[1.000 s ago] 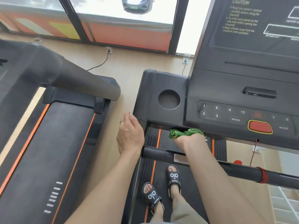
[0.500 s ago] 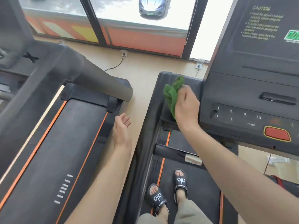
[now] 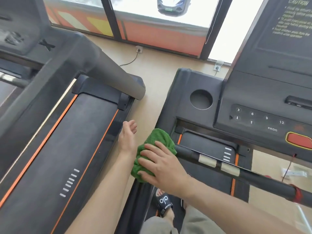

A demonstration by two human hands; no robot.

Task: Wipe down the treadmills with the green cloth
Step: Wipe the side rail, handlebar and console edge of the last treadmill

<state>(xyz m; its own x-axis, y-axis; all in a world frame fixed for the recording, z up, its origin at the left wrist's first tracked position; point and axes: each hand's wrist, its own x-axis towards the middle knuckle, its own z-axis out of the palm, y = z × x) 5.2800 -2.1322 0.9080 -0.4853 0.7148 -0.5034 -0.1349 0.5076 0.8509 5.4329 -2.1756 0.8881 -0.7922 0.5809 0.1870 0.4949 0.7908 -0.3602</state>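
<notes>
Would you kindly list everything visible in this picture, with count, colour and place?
treadmill: two, black with orange stripes; one on the left, one on the right under the person
cloth: one, green, bunched on the left side arm of the right treadmill
cup holder: one, round, black, left of the buttons
stop button: one, red with yellow rim, right edge
handlebar: one, black with silver pads, across the right treadmill
wall socket: two, white, below the windows
car: one, bluish, outside
sandal: one clearly visible, black, on the belt
left hand: open, empty, between the treadmills
right hand: pressed flat on the cloth
</notes>
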